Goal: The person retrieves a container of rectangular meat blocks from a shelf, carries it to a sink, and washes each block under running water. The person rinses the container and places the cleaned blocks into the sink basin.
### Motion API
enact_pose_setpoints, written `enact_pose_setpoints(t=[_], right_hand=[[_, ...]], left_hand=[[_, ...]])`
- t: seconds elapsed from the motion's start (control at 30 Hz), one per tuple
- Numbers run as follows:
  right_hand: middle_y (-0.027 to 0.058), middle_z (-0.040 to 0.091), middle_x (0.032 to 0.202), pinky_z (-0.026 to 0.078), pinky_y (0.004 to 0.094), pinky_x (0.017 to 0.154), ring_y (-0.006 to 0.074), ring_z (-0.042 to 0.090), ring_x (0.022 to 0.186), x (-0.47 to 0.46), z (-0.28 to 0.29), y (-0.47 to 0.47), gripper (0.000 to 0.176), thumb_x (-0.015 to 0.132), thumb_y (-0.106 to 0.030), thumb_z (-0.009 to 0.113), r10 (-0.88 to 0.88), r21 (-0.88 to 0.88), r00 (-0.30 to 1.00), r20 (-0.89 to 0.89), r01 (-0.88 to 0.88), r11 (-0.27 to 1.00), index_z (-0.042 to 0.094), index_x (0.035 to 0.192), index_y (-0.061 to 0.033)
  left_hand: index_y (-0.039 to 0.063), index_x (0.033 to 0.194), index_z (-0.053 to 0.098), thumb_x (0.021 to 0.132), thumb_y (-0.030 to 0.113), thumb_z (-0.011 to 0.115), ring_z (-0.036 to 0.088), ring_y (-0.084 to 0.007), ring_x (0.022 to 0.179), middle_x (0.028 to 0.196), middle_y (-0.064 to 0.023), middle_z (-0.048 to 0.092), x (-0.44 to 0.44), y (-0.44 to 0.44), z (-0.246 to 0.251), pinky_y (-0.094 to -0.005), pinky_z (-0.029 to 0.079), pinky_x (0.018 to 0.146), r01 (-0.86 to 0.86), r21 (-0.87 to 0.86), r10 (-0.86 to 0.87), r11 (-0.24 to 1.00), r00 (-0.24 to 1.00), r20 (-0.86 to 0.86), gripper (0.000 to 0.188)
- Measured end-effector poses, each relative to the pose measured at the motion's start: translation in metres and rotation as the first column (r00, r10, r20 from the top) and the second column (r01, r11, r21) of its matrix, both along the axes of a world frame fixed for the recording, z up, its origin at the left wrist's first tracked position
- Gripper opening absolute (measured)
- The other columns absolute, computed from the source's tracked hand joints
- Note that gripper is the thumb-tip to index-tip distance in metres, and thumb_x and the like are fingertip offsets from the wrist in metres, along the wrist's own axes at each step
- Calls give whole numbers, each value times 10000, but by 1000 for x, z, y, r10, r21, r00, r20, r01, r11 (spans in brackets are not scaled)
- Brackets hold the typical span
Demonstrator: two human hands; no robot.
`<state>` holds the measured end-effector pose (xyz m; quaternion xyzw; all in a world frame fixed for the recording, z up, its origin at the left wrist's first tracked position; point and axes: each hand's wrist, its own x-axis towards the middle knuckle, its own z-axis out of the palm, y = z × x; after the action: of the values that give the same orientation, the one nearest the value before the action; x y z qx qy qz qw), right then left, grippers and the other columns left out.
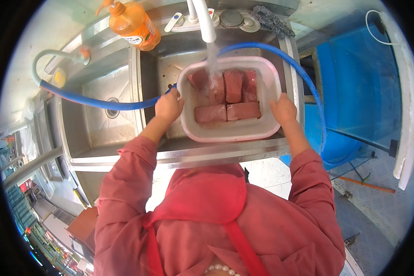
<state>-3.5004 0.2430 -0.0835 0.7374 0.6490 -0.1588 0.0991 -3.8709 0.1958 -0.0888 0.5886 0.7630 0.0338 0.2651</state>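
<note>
A white plastic basin with a pinkish rim point(231, 138) is at the right-hand bowl of a steel double sink. Several dark red rectangular blocks point(243, 111), perhaps congealed blood or meat, lie inside it. My left hand point(169, 105) grips the basin's left rim. On the opposite rim my right hand point(283, 108) has hold, with the thumb towards the inside. Water runs from the white faucet point(207, 26) onto the blocks at the upper left part of the basin.
A blue hose point(107, 104) crosses the left sink bowl point(103, 138), passes behind the basin and hangs over the right edge. An orange pump bottle point(136, 27) stands behind the divider. Drain covers point(231, 19) and a grey scrubbing cloth point(272, 20) lie on the back ledge. Blue tank at right point(358, 86).
</note>
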Motion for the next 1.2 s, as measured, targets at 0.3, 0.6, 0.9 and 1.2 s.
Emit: enact_pose_setpoints(t=[0.3, 0.6, 0.9, 1.2], right_hand=[[215, 651, 1008, 506, 391, 814, 322, 640, 959, -7, -17, 11, 575, 793, -427, 624, -34, -180, 991, 131, 57, 982, 534, 1099, 51], [206, 634, 1078, 487, 380, 849, 307, 622, 1013, -16, -26, 8, 643, 785, -467, 625, -57, -250, 984, 167, 98, 963, 499, 1154, 44], [240, 591, 1136, 476, 398, 880, 336, 594, 1051, -12, -14, -4, 738, 789, -418, 646, -39, -297, 998, 47, 51, 953, 371, 1260, 78], [145, 415, 1380, 358, 399, 1016, 291, 378, 1288, -41, -22, -42, 733, 759, -364, 694, 396, -110, 916, -63, -401, 909, 387, 1337, -33]], left_hand=[[14, 1099, 441, 800, 306, 655, 601, -434, 944, 982, -290, 618, 13, -49, -52, -488, 478, 823, -152, -240, 169, 959, 984, 54, 469], [24, 1101, 455, 836, 308, 614, 598, -405, 989, 1047, -253, 615, 11, -46, -49, -471, 478, 847, -160, -316, 185, 935, 981, 50, 419], [25, 1065, 490, 809, 302, 638, 595, -412, 978, 1026, -256, 620, 11, -47, -51, -473, 471, 842, -182, -287, 206, 940, 977, 57, 405], [21, 1043, 506, 812, 288, 643, 601, -416, 953, 987, -250, 627, 9, -50, -56, -479, 475, 819, -179, -255, 201, 950, 977, 66, 379]])
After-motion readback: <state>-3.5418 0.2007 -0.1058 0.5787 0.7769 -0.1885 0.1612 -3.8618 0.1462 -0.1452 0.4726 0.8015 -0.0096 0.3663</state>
